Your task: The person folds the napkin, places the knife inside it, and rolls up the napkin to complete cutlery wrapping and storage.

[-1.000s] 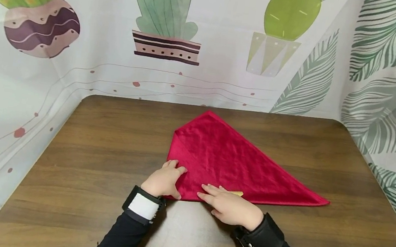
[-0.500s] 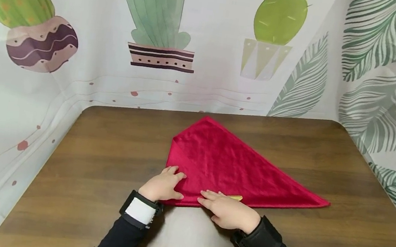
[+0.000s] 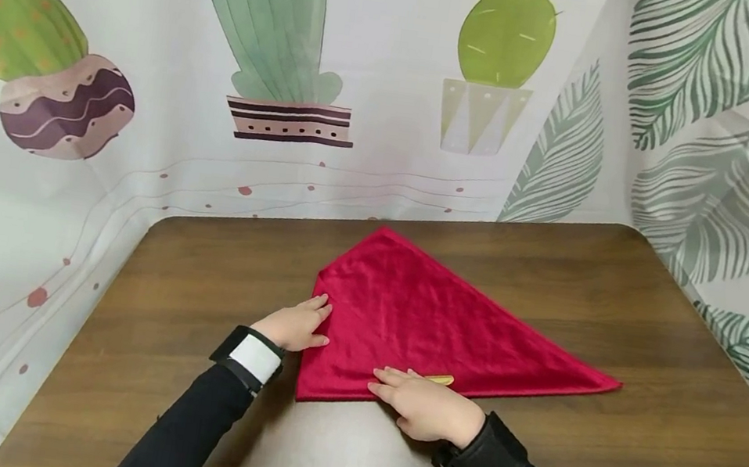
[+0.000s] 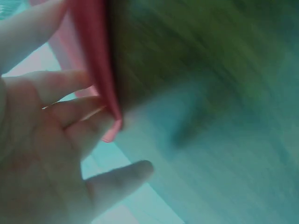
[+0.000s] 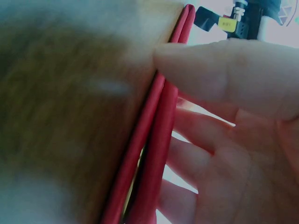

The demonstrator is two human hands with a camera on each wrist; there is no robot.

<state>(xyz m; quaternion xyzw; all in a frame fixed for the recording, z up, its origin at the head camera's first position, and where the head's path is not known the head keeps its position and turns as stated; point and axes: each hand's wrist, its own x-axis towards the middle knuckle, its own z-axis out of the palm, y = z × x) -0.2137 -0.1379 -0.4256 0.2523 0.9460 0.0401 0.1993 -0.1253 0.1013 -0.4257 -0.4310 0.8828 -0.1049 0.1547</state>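
A folded red velvety cloth [image 3: 435,312] lies flat on the wooden table, its long point to the right. Along its left edge my left hand [image 3: 294,325] rests with fingers spread and fairly straight, the fingertips touching the cloth. In the left wrist view its thumb stands away from the cloth edge [image 4: 100,60]. My right hand [image 3: 430,406] lies over the front edge, fingers extended on the cloth. Beside those fingers a thin yellow object [image 3: 440,379] shows; the hand hides the rest. The right wrist view has two cloth layers [image 5: 159,135] with a yellowish strip [image 5: 133,184] between them.
The wooden table [image 3: 213,275] has rounded back corners. Behind it and at both sides hangs a white backdrop [image 3: 398,55] printed with cacti and leaves. A light sheen lies on the table's front middle. Wide straps [image 3: 255,357] circle both wrists.
My left hand has left the cloth's front left corner and slid left and away along its left edge. The right hand stays in place. The head view has tilted slightly.
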